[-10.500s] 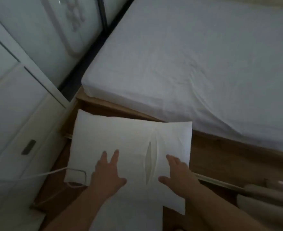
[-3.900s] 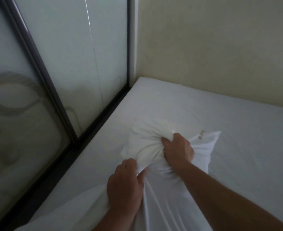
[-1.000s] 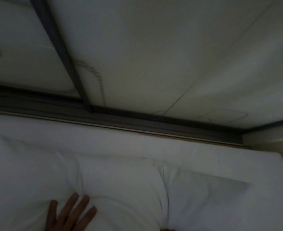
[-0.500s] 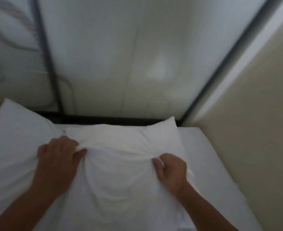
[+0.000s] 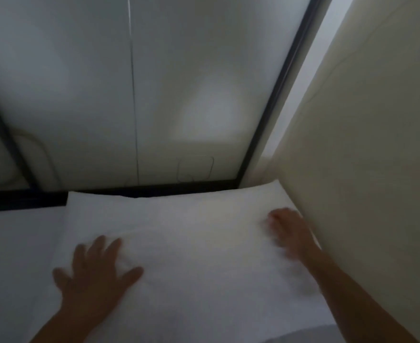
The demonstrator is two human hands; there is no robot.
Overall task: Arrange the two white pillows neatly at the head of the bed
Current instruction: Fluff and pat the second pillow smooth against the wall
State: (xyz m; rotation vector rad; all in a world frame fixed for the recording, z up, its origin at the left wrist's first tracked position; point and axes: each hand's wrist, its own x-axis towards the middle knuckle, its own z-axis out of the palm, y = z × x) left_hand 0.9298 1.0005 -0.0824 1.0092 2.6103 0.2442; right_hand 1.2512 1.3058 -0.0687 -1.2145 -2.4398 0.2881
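My left hand point(image 5: 92, 271) lies spread, fingers splayed, on the soft white fabric pillow point(image 5: 179, 231) — my right hand point(image 5: 287, 230), blurred, rests near the cream wall point(image 5: 367, 169); whether it grips, I cannot tell.

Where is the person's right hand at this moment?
In the head view, the right hand rests on the white pillow near its right edge, close beside the cream wall.
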